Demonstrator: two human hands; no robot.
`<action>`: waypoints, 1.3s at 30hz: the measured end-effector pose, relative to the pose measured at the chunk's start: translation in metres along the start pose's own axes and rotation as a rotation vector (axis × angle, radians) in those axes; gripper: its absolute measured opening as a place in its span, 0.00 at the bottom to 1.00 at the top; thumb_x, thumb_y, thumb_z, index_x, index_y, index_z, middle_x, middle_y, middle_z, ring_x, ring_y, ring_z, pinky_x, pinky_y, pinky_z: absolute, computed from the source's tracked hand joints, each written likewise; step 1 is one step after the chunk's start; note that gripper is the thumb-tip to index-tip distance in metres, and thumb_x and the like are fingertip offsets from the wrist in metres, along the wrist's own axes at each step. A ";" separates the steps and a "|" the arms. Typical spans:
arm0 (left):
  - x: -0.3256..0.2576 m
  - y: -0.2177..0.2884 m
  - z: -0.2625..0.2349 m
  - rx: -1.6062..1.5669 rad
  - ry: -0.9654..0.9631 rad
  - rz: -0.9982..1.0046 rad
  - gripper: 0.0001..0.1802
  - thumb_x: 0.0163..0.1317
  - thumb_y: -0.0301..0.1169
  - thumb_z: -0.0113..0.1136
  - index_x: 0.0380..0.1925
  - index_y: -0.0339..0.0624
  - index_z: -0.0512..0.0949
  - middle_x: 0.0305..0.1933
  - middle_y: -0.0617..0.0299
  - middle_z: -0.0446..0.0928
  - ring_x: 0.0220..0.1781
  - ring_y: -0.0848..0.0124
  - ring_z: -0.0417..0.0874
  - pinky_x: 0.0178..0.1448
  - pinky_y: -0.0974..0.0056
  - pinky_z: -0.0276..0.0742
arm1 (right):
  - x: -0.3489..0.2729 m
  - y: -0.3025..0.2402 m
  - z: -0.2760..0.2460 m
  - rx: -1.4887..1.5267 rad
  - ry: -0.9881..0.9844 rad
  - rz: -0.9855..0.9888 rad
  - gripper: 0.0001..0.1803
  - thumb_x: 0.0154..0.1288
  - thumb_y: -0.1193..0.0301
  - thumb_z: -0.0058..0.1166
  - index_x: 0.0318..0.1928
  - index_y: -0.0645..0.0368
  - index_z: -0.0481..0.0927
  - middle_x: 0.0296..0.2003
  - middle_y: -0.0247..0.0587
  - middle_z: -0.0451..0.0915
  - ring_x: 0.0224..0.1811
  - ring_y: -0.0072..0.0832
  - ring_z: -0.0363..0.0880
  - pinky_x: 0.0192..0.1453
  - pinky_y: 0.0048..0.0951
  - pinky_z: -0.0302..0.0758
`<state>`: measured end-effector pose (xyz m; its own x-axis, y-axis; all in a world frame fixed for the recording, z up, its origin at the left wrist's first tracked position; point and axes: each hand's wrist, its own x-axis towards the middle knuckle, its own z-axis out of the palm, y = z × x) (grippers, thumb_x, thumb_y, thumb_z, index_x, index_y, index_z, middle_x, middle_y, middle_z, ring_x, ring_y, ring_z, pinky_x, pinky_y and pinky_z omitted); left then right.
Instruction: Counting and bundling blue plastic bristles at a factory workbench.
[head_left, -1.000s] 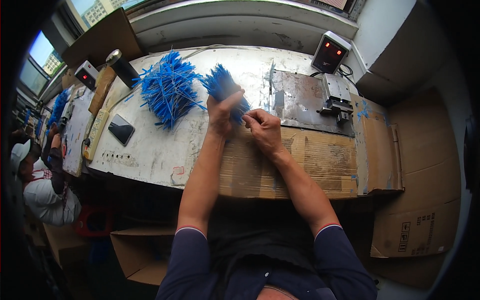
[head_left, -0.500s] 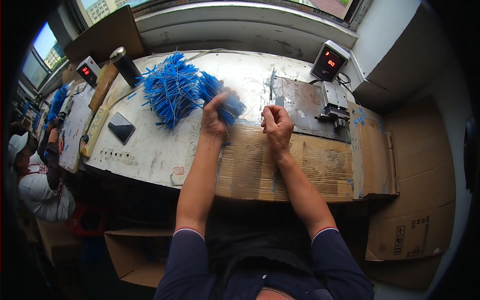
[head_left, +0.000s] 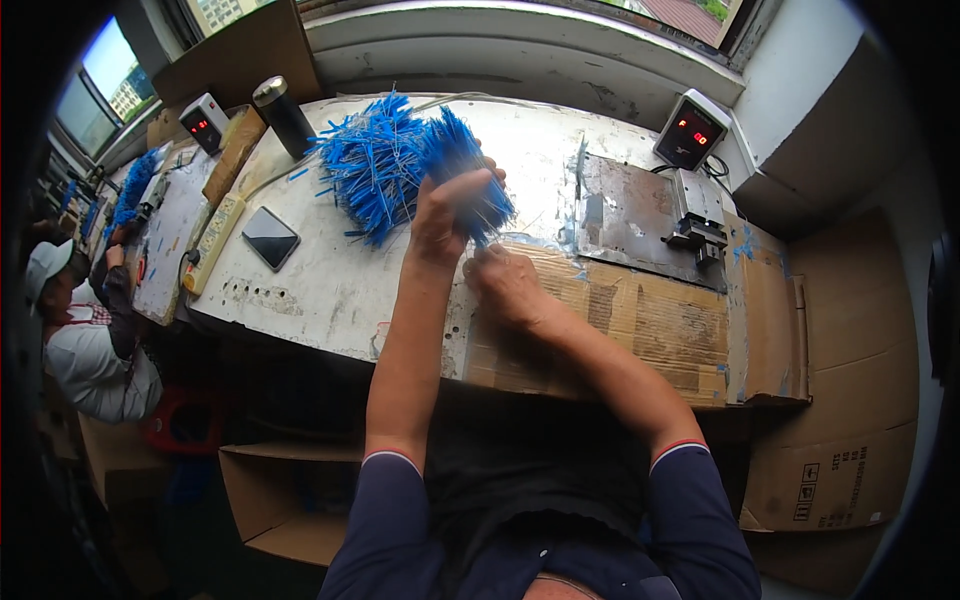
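My left hand (head_left: 445, 215) is wrapped round a bundle of thin blue wire pieces (head_left: 462, 165), held above the table with the blue ends upward and pale thin ends below. Just under the bundle's lower end is my right hand (head_left: 507, 285), its fingers drawn together and partly smeared by motion. Whatever those fingers hold is too small to make out. Behind my left hand a loose heap of the same blue wire pieces (head_left: 372, 170) lies on the white worktable (head_left: 320, 290).
A metal plate with a small press-like fixture (head_left: 697, 225) is at right, beside a display box (head_left: 692, 130). Flattened cardboard (head_left: 640, 325) covers the front edge. Left are a phone (head_left: 270, 238), a power strip (head_left: 214, 243) and a dark flask (head_left: 284, 118). Another person (head_left: 90, 350) sits far left.
My right hand has moved left, from beside the metal plate to below the bundle. The bundle in my left hand has risen and turned more upright. The view has shifted slightly.
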<state>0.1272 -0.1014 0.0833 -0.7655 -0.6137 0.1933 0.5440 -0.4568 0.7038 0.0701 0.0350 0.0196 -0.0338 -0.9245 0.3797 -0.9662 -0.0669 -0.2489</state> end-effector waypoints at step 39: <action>0.011 -0.106 0.053 0.460 -0.303 -0.207 0.25 0.52 0.24 0.76 0.52 0.38 0.80 0.43 0.62 0.85 0.47 0.70 0.86 0.56 0.64 0.82 | -0.027 0.100 -0.147 0.741 0.594 0.355 0.07 0.64 0.74 0.67 0.41 0.63 0.88 0.31 0.36 0.84 0.32 0.21 0.82 0.38 0.25 0.80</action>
<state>0.0430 -0.0254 0.0471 -0.9408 -0.2994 0.1588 0.2192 -0.1800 0.9589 -0.0629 0.1084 0.1156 -0.6048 -0.6134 0.5079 -0.4808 -0.2271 -0.8469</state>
